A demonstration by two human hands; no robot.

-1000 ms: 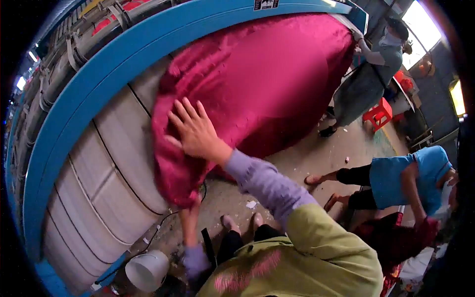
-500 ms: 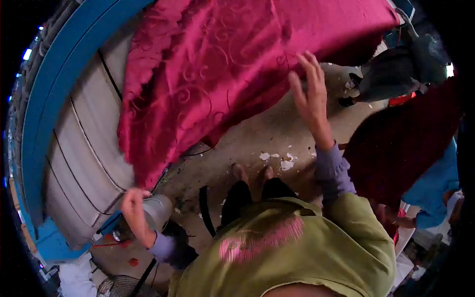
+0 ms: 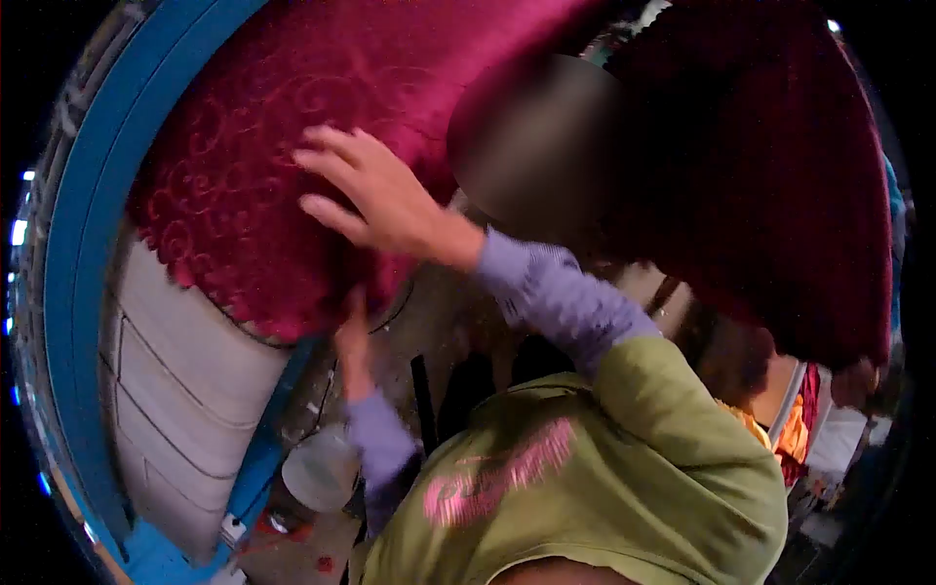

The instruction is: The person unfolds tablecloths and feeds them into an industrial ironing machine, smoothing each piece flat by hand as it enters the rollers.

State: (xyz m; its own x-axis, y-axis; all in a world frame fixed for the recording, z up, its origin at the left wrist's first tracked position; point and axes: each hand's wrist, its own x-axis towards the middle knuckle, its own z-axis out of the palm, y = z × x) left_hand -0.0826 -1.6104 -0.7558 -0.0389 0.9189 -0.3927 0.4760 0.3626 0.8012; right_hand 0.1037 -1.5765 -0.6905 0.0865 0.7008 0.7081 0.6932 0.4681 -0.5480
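Note:
A crimson cloth (image 3: 244,175) with a swirling scroll pattern and a scalloped edge lies over a grey-white panelled surface. Above its middle, my right hand (image 3: 375,195) is spread, fingers apart and pointing left, slightly blurred. Lower down, my left hand (image 3: 354,341) reaches up to the cloth's near edge. Its fingertips overlap that edge and are smeared by motion, so I cannot tell whether they grip it.
The panelled surface (image 3: 185,361) has a curved blue border (image 3: 93,253) at left. A whitish round container (image 3: 320,470) stands below on the floor. At right hangs a dark maroon cloth (image 3: 751,185); orange fabric (image 3: 792,439) lies beyond it.
My right hand has swung left over the crimson cloth. My left hand has moved right and up along its edge. The cloth's near corner has shifted up, and the maroon cloth fills more of the right.

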